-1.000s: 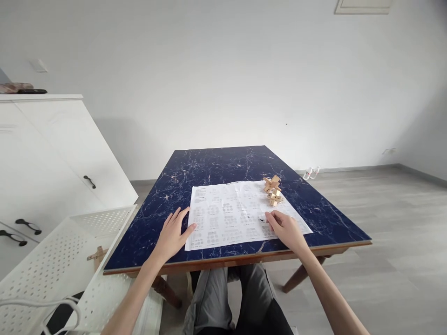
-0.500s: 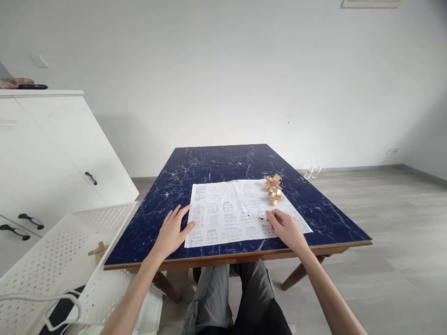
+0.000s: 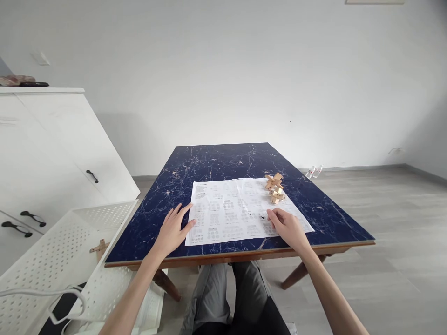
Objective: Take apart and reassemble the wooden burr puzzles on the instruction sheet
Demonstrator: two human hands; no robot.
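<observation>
A white printed sheet (image 3: 223,218) with rows of small diagrams lies on the dark blue marbled table (image 3: 223,160). At its left edge my left hand (image 3: 173,229) rests open, fingers spread, with thumb and fingertips touching the paper's border. My right hand (image 3: 287,227) lies on the lower right part of the sheet with its fingers curled in; no object shows in it. Just beyond that hand, two interlocking wooden block puzzles sit at the sheet's upper right: a nearer one (image 3: 276,196) and a farther one (image 3: 274,180), close together.
To the left stand a white cabinet (image 3: 52,139) and a white perforated basket (image 3: 115,232) with a wooden piece (image 3: 100,247) and a white cable (image 3: 38,293). Two clear bottles (image 3: 314,172) are near the wall. My legs are under the table edge.
The view has shifted very slightly. Both hands, the sheet and the wooden puzzles keep their places.
</observation>
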